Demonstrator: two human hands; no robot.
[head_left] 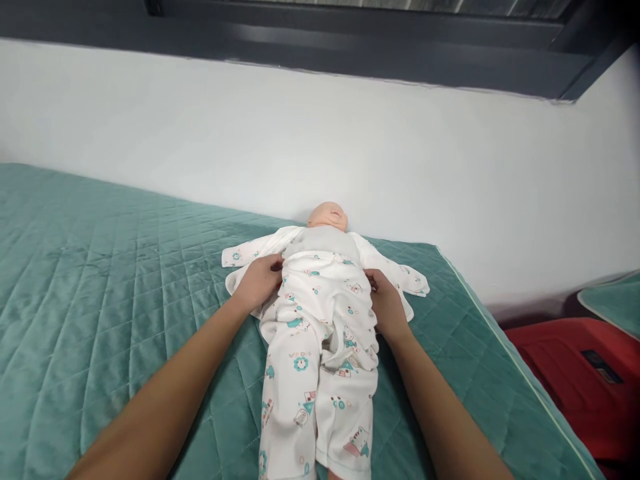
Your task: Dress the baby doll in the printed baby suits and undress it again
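Note:
A baby doll (327, 217) lies on its back, its head toward the wall. White printed baby pants (345, 333) cover its legs and reach high over the belly. Above the waistband shows a pale grey torso (324, 239). Under the doll a matching white printed jacket (395, 270) is spread open, with both sleeves out to the sides. My left hand (261, 280) is closed on the left side of the pants' waistband. On the opposite side, my right hand (386, 301) pinches the waistband, its fingertips partly tucked behind the cloth.
A green quilted cover (125, 300) lies beneath the doll, its piped edge running down the right. Beyond that edge sits a red plastic object (575, 380), with another green padded piece (615, 303) above it. A white wall (300, 133) and dark window frame (320, 40) stand behind.

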